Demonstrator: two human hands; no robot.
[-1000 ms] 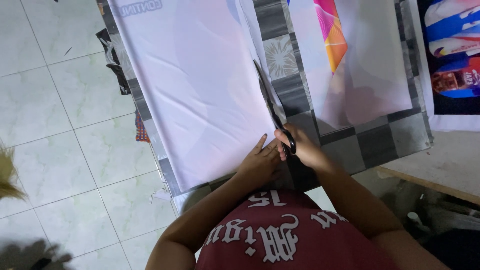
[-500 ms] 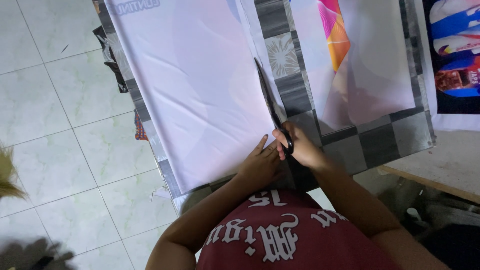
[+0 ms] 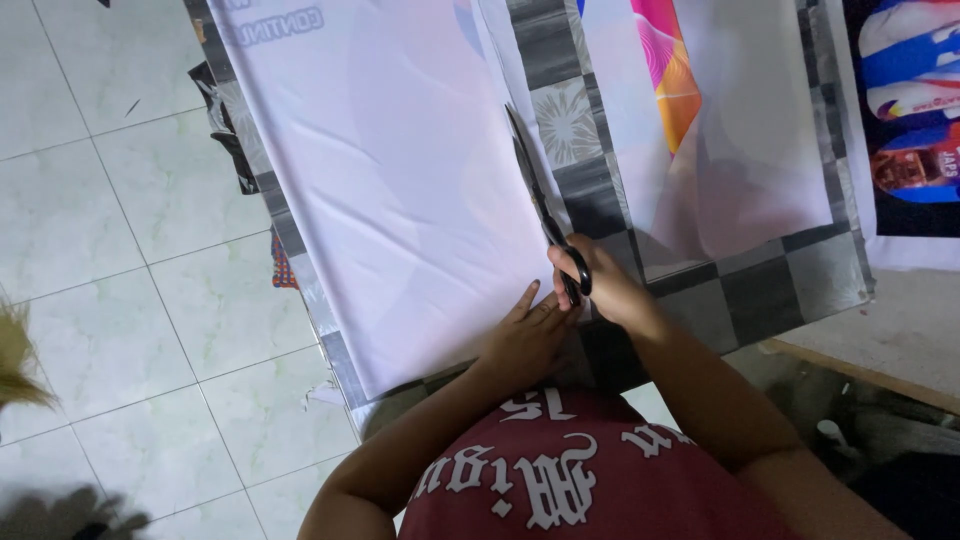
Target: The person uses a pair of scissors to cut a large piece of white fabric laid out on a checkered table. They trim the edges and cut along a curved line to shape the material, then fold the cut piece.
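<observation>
A large sheet of white printed fabric lies across a table covered in a grey checkered cloth. My right hand grips black-handled scissors, whose blades point away from me along the sheet's right edge. My left hand lies flat with fingers spread on the sheet's near corner, just left of the scissors. A narrow cut strip of the fabric runs beside the blades.
A second printed sheet with a pink and orange patch lies to the right on the table. A dark poster with blue and red shapes sits at the far right. White tiled floor spreads to the left. Scraps hang under the table's edge.
The scissors and my right hand have stayed almost in place along the fabric edge. My left hand keeps pressing the sheet. The view has shifted slightly.
</observation>
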